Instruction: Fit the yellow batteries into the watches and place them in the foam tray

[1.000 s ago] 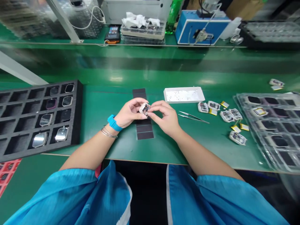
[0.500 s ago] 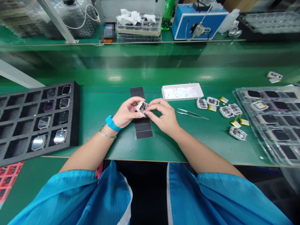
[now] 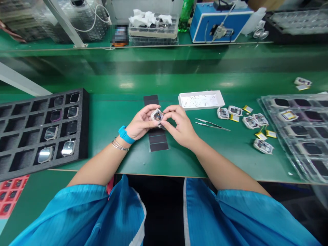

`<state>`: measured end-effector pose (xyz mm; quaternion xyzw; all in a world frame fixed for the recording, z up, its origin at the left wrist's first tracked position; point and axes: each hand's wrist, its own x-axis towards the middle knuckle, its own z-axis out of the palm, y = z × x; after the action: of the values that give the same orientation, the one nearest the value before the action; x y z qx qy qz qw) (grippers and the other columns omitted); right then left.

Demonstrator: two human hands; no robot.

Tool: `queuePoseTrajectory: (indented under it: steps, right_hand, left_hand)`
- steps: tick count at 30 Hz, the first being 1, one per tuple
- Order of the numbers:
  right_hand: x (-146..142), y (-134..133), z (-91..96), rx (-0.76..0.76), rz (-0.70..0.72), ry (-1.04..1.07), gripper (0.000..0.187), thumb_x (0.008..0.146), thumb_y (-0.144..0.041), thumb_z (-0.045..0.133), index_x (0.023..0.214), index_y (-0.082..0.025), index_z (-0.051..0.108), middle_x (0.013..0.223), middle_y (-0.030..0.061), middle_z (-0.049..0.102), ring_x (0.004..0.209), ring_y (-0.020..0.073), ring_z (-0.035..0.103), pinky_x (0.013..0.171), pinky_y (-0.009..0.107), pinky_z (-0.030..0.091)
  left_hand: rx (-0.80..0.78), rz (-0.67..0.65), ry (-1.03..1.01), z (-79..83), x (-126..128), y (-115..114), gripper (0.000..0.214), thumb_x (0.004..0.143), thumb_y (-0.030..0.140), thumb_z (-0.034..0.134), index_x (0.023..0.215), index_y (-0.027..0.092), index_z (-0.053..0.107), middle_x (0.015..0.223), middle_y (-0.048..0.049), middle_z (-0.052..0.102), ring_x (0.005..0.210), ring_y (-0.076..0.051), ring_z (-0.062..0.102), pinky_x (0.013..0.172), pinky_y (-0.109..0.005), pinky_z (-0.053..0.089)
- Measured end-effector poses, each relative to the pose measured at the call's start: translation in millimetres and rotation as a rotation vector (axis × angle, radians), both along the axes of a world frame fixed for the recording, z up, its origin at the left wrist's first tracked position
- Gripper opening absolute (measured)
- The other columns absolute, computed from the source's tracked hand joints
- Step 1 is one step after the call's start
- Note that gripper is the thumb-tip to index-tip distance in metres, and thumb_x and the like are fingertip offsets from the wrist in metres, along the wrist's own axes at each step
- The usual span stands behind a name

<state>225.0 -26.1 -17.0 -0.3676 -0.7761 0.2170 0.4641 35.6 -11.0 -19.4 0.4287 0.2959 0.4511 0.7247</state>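
A small white smartwatch housing (image 3: 157, 115), with its inner parts exposed, is held above the middle of the bench. My left hand (image 3: 141, 122) grips its left side between thumb and fingers. At its right edge, my right hand (image 3: 178, 125) pinches with thumb and fingertips; whether a small part is between them I cannot make out. Under the hands lies a strip of black adhesive pieces (image 3: 157, 139), partly hidden. Tweezers (image 3: 212, 125) rest to the right of my right hand. Behind them stands a shallow white box (image 3: 181, 106) holding tiny dark bits.
More open watch housings (image 3: 263, 146) with yellow-edged batteries (image 3: 271, 133) lie at the right. Beside them are stacked clear trays (image 3: 287, 160) of watch parts. A black foam tray (image 3: 83, 136) with watches is at the left. A blue machine (image 3: 200, 27) stands on the shelf.
The watch housing has turned slightly in my hands, so its inside faces up more. My right fingertips have shifted a little along its right edge. The whole view has drifted slightly.
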Motion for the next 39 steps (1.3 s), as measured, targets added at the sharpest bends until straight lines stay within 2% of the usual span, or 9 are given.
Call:
queuePoseTrajectory:
  steps: [2,6,8,11,17,29,32,36,39]
  right_hand:
    - [11,5,6.7,0.048,-0.099,0.037,0.011,0.093,-0.03,0.06,0.085,-0.023,0.06,0.102,0.0053,0.064,0.103,0.0208,0.061,0.094,0.041,0.05]
    - [50,28,15.2,0.07,-0.491,0.155,0.01,0.092,-0.032,0.06,0.089,-0.023,0.059,0.09,0.0025,0.063,0.087,0.0186,0.062,0.087,0.039,0.051]
    - [63,37,15.2,0.088,-0.601,0.215,0.009,0.089,-0.031,0.063,0.095,-0.023,0.061,0.09,0.0021,0.064,0.085,0.0181,0.063,0.088,0.039,0.051]
    - [56,35,11.9,0.053,-0.517,0.301,0.011,0.087,-0.03,0.065,0.095,-0.023,0.063,0.09,0.0017,0.067,0.085,0.0174,0.065,0.085,0.038,0.054]
    - [0,-2,8.5,-0.19,-0.189,0.213,0.001,0.081,-0.022,0.068,0.08,-0.022,0.068,0.08,-0.0005,0.071,0.077,0.0157,0.067,0.077,0.032,0.055]
    - [-7,-10,5.9,-0.149,-0.188,0.177,0.005,0.081,-0.02,0.066,0.077,-0.022,0.068,0.081,0.0,0.074,0.078,0.0166,0.068,0.077,0.032,0.053]
    - [-8,-10,3.7,-0.075,-0.205,0.08,0.007,0.084,-0.021,0.063,0.078,-0.023,0.066,0.082,-0.0007,0.073,0.079,0.0173,0.067,0.089,0.039,0.052]
    - [-8,-11,1.1,0.094,-0.258,-0.135,0.013,0.088,-0.018,0.058,0.077,-0.024,0.063,0.081,-0.0025,0.071,0.081,0.0168,0.065,0.114,0.05,0.034]
    - [-8,-8,-0.6,0.08,-0.248,-0.139,0.012,0.09,-0.02,0.056,0.081,-0.023,0.062,0.085,-0.0002,0.07,0.086,0.0178,0.063,0.113,0.05,0.034]
  left_hand:
    - [-0.018,-0.014,-0.033,2.4,-1,-1,0.065,0.057,0.023,0.093,0.111,0.024,0.058,0.096,0.0003,0.07,0.086,-0.016,0.069,0.079,-0.028,0.057]
    - [-0.015,-0.019,-0.066,7.9,-2,-2,0.068,0.057,0.025,0.092,0.112,0.026,0.052,0.097,0.0001,0.07,0.094,-0.021,0.072,0.083,-0.033,0.059]
    - [-0.01,-0.019,-0.074,9.7,-2,-2,0.069,0.057,0.024,0.092,0.112,0.025,0.051,0.096,0.0001,0.07,0.093,-0.021,0.072,0.081,-0.032,0.06]
    - [-0.004,-0.018,-0.078,11.1,-2,-2,0.068,0.056,0.021,0.092,0.11,0.025,0.05,0.095,0.0,0.071,0.09,-0.02,0.072,0.076,-0.029,0.06]
    - [0.02,0.017,-0.028,11.3,1,-3,0.071,0.051,0.023,0.095,0.106,0.024,0.05,0.092,0.0003,0.071,0.086,-0.018,0.071,0.076,-0.028,0.058]
    - [0.041,-0.002,-0.037,5.2,3,-2,0.069,0.05,0.021,0.096,0.103,0.022,0.051,0.09,0.0007,0.071,0.08,-0.014,0.069,0.071,-0.024,0.056]
    - [0.041,-0.002,-0.027,2.0,3,-2,0.068,0.051,0.021,0.095,0.104,0.023,0.051,0.091,0.001,0.071,0.081,-0.014,0.069,0.073,-0.024,0.056]
    - [-0.001,0.026,-0.022,-2.0,5,-2,0.066,0.053,0.021,0.094,0.103,0.023,0.051,0.09,0.0019,0.07,0.08,-0.013,0.069,0.073,-0.024,0.057]
    - [-0.032,0.023,-0.051,-1.0,6,-3,0.065,0.054,0.02,0.094,0.103,0.023,0.051,0.09,0.0022,0.071,0.079,-0.013,0.07,0.071,-0.023,0.058]
